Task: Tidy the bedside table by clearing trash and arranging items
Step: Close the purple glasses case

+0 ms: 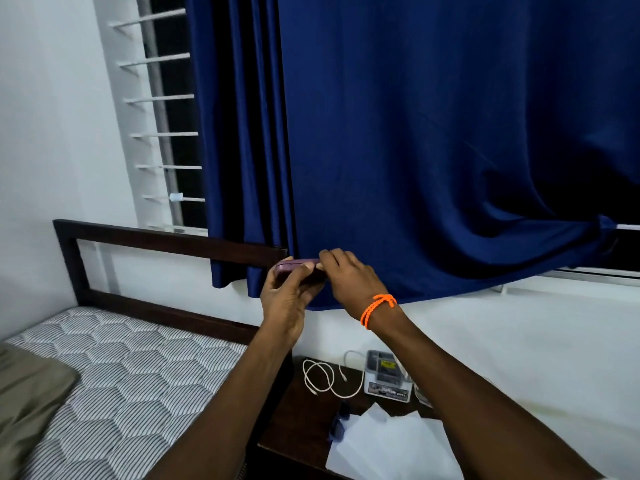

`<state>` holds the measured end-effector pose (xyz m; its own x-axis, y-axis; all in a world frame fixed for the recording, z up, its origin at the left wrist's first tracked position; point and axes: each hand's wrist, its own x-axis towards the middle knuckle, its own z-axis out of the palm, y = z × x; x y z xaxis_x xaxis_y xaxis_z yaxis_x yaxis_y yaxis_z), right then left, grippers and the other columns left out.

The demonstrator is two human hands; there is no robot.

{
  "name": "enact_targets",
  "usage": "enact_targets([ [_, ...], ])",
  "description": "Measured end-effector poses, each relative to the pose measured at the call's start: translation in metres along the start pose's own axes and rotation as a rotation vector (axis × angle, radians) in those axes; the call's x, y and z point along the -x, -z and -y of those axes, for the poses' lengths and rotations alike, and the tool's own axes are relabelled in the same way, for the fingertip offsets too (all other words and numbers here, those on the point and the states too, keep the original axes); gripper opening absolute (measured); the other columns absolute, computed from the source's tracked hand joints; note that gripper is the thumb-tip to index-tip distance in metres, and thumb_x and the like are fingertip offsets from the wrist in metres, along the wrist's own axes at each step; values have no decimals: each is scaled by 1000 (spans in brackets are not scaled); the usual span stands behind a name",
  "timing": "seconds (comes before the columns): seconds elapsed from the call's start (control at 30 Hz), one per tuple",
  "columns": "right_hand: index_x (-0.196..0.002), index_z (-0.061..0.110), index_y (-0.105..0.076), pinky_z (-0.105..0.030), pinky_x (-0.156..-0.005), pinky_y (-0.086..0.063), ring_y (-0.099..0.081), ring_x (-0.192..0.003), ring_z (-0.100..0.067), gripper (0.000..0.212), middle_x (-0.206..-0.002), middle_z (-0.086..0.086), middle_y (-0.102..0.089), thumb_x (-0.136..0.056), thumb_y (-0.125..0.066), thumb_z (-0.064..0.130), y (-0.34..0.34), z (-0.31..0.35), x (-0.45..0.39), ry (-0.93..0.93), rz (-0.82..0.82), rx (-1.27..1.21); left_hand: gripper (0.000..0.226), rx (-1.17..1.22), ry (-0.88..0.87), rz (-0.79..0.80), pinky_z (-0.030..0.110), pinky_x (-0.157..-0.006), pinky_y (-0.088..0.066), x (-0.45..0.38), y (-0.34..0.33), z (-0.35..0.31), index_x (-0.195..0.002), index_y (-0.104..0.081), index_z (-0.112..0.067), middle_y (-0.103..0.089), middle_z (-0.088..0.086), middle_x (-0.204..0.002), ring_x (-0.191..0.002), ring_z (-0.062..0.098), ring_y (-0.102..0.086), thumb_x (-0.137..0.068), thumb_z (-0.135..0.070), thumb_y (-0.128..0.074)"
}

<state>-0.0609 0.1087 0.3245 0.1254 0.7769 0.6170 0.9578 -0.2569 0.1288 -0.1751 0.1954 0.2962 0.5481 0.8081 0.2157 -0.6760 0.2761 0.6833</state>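
Note:
Both my hands are raised in front of the blue curtain, holding a flat purple case-like object [294, 265] edge-on. My left hand [285, 303] grips it from below with thumb on its near edge. My right hand [349, 278], with an orange band on the wrist, curls its fingers over the object's right end. Far below, the dark wooden bedside table [294, 420] carries a coiled white cable [323, 377], a small clear box [386, 375] with a label, white crumpled paper [384, 441] and a dark blue item [341, 420], partly hidden by my right forearm.
A bed with a hexagon-patterned mattress [131, 382] and a dark headboard [166, 242] fills the left. An olive pillow [27, 393] lies at the far left. The blue curtain [415, 150] hangs over a barred window [162, 133]. White wall runs behind the table.

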Motion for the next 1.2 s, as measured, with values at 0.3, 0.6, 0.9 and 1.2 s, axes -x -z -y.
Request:
enact_targets([
  [0.3,-135,12,-46,-46,-74,-56,-55,-114,-32,37,-126,-12,-55,-98,-48,7,2,-2,-4,-10,-17,-20,34,4,18,-11,57,-94,-58,1,-2,1,-114,-61,-11,-70,29,-115,-101,36,-75,-86,4,-74],
  [0.6,-104,17,-62,-35,-73,-56,-62,-91,-18,35,-101,0,-63,-95,-60,51,7,-14,-13,-309,-165,-644,44,21,26,72,53,-96,-58,4,7,8,-129,-54,-11,-65,27,-126,-121,46,-64,-92,10,-61],
  [0.9,-87,22,-65,-26,-50,-49,-62,-70,-11,35,-78,9,-66,-87,-67,56,-10,-21,-13,-537,-194,-957,59,-61,-4,24,50,-89,-61,4,12,13,-131,-39,-8,-58,31,-132,-122,43,-64,-86,14,-68],
  [1.2,-95,18,-64,-38,-63,-58,-66,-83,-22,38,-89,0,-68,-94,-58,55,-40,-27,-11,-623,-121,-1074,72,-323,-43,169,48,-98,-58,-1,39,6,-135,-60,-32,-72,-2,-120,-121,27,-68,-76,2,-85],
])
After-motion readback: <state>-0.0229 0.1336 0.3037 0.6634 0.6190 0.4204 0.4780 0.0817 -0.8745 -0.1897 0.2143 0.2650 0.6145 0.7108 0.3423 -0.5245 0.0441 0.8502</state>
